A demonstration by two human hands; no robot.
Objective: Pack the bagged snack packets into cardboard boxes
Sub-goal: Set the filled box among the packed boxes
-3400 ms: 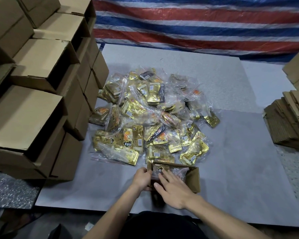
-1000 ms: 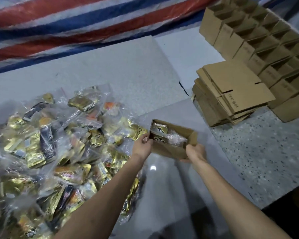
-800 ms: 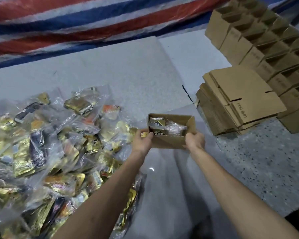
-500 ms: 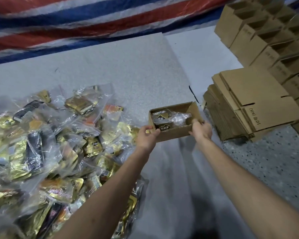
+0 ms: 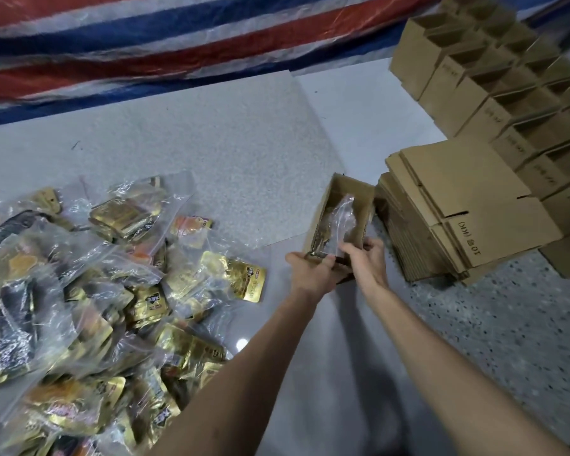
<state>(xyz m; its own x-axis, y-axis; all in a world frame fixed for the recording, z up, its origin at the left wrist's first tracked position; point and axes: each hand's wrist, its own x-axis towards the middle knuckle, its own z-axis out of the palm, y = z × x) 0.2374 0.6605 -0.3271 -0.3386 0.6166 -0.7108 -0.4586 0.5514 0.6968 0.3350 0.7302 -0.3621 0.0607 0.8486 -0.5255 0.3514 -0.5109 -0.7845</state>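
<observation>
Logging head view, the only view.

- Left hand (image 5: 313,273): just right of frame centre. Fingers clamped round the near left corner of an open cardboard box (image 5: 354,190), thumb on the outside.
- Right hand (image 5: 367,264): touching the left hand at its 3 o'clock. Fingers (image 5: 349,250) curled over the near rim of the same box, tips on the clear bag inside.
- Box: long axis runs toward 12 o'clock from the hands, top open. Cannot tell whether its base rests on the sheet below.
- Bagged snack packet (image 5: 343,222): lies inside the box along its length. Clear plastic with gold packets partly visible at the left wall.
- Pile of bagged snack packets (image 5: 79,291): at 9 o'clock from the hands, spreading to the lower left edge. Clear bags holding gold, orange and dark packets, heaped on a grey sheet (image 5: 227,143).
- Stack of flat box blanks (image 5: 468,205): at 3 o'clock from the box, just beside its far right corner. Handwriting on the top blank.
- Rows of erected open boxes (image 5: 507,93): at 1 to 2 o'clock, behind the flat stack.
- Striped tarp (image 5: 178,44), red, blue and white: across 10 to 12 o'clock.
- Speckled floor (image 5: 507,324): at 4 o'clock.
</observation>
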